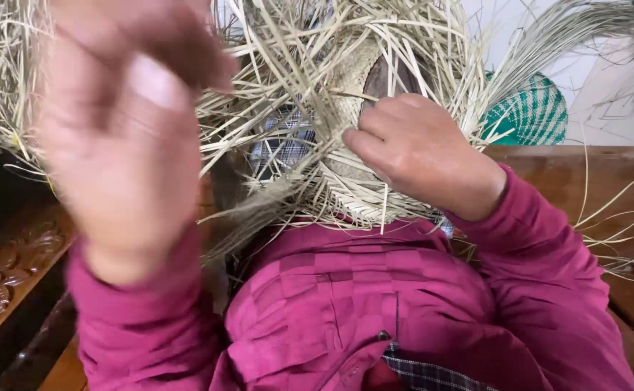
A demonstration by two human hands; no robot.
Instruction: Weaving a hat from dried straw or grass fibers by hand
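**Two hands on one half-woven straw piece**

We see our right hand (422,148) clenched on the pale, round, half-woven straw piece (353,101), fingers curled over its rim, close in front of the chest. Our left hand (125,137) is raised nearer the camera and blurred; its fingers look bent towards the thumb, but we cannot tell whether they pinch any strand. The woven piece sits between the two hands, above the magenta checked-weave shirt (346,304), with loose dry straw strands (273,65) fanning out from its edge on every side.

We judge the piece to be very light and springy. The woven centre should be fairly firm and hold its shape, while the free strands are thin, flexible along their length and likely brittle if folded sharply. Their dry surface probably gives fair grip rather than slipping. The safest hold, we think, is on the tight woven rim, where the right hand already is, with single strands taken near their roots rather than at the tips.

By count: two hands, one woven straw piece, loose strands too many to number. Behind, to the right, we make out one green-and-white woven basket-like object (534,112) beyond the brown wooden bench surface (592,174). A carved dark wooden panel (5,268) shows at lower left.
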